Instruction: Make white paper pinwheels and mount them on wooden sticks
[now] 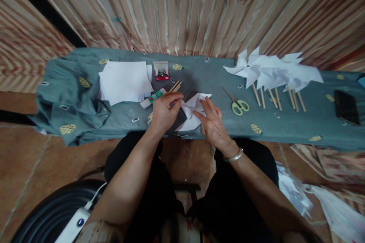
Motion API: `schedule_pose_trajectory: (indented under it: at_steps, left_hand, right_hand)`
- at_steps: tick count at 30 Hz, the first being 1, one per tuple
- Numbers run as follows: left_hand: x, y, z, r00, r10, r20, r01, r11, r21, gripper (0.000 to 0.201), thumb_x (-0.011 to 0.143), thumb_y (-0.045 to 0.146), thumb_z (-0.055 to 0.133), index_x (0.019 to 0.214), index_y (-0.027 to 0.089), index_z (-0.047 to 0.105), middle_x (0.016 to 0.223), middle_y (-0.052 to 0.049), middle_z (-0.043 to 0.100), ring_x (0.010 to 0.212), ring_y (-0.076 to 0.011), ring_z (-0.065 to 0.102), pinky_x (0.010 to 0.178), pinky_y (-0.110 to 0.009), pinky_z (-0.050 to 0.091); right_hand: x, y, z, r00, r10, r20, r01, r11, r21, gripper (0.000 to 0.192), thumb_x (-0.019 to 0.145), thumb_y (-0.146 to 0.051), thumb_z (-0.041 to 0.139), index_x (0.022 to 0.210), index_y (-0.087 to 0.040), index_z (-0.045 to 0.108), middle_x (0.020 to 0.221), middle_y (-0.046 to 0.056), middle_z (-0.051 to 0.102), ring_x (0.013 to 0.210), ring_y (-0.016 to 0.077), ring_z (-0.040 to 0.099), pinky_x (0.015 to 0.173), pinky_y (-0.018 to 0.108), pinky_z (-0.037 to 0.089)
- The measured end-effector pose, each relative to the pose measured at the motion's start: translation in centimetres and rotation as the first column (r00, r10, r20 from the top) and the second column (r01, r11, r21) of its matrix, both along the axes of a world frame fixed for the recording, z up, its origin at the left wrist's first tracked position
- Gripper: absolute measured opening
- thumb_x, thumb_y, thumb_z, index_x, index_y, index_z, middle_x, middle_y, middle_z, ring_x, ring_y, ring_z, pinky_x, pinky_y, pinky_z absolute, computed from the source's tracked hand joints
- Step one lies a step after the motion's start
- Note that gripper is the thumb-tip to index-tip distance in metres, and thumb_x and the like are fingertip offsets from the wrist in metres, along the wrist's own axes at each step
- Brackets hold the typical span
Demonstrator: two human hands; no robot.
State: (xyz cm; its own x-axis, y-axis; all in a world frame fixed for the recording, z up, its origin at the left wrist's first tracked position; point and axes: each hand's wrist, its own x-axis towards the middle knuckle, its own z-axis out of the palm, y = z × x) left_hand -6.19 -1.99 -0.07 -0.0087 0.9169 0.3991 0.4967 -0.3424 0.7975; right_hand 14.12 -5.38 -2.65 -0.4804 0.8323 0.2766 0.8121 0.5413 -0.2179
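Note:
A partly folded white paper pinwheel (191, 113) lies on the grey-green cloth of the bench (199, 74) right in front of me. My left hand (164, 112) pinches one of its flaps toward the centre with thumb and fingers. My right hand (211, 119) rests with spread fingers on the paper's right side, pressing it down. A silver bangle is on my right wrist. A few wooden sticks (174, 87) and a glue stick with a green label (152, 98) lie just beyond my left hand.
A stack of white paper sheets (124, 80) and a small red box of pins (161, 71) sit at the back left. Green-handled scissors (238, 104) lie to the right. Several finished pinwheels on sticks (273, 74) and a black phone (346, 107) are further right.

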Motion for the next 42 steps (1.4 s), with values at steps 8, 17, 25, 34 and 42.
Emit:
schedule_pose_trajectory:
  at_steps: [8,17,25,34,42]
  left_hand:
    - [-1.6,-1.2,-1.2,1.0,-0.012,0.028,0.013,0.999,-0.051,0.02,0.084,0.023,0.058,0.09,0.017,0.076,0.096,-0.007,0.077,0.09,-0.0192,0.071,0.085,-0.032,0.055]
    - [-1.5,-3.2,-2.7,0.961,-0.02,0.275,0.129,0.913,-0.386,0.028,0.079,0.029,0.065,0.101,0.014,0.074,0.096,-0.01,0.078,0.084,-0.0224,0.073,0.08,-0.035,0.058]
    - [-0.4,-2.6,-2.1,0.852,0.02,0.523,0.238,0.875,-0.422,0.05,0.071,0.023,0.073,0.12,0.015,0.064,0.093,-0.006,0.075,0.088,-0.0202,0.071,0.087,-0.036,0.055]
    - [0.3,-2.4,-2.3,0.679,0.148,0.719,0.324,0.819,-0.474,0.07,0.063,0.022,0.081,0.127,0.017,0.053,0.086,-0.002,0.075,0.086,-0.0187,0.071,0.084,-0.033,0.053]
    - [2.0,-3.1,0.0,0.504,0.23,0.832,0.486,0.72,-0.494,0.061,0.068,0.044,0.081,0.117,0.014,0.061,0.088,-0.007,0.076,0.088,-0.0239,0.072,0.078,-0.032,0.054]
  right_hand:
    - [0.0,1.0,0.6,0.998,0.062,0.013,-0.062,0.998,-0.018,0.036,0.091,-0.011,0.044,0.117,-0.019,0.067,0.153,0.015,0.042,0.15,0.032,0.02,0.111,0.057,0.028]
    - [0.3,0.4,1.2,0.997,0.071,0.018,-0.069,0.996,-0.057,0.045,0.083,-0.009,0.047,0.126,-0.015,0.062,0.155,0.019,0.038,0.151,0.0343,0.017,0.112,0.055,0.028]
    - [0.6,0.8,1.7,0.995,0.098,-0.001,-0.097,0.992,-0.08,0.04,0.084,-0.021,0.054,0.123,-0.015,0.064,0.154,0.02,0.039,0.15,0.0366,0.02,0.113,0.056,0.027]
    - [0.3,1.0,0.5,0.996,0.073,-0.055,-0.074,0.997,-0.017,0.037,0.087,-0.01,0.047,0.119,-0.018,0.066,0.151,0.016,0.045,0.148,0.0326,0.027,0.112,0.056,0.03]
    - [0.4,0.7,1.0,0.988,0.063,-0.138,-0.062,0.998,0.008,0.043,0.085,-0.005,0.045,0.119,-0.022,0.065,0.151,0.013,0.045,0.148,0.0311,0.027,0.11,0.057,0.032]
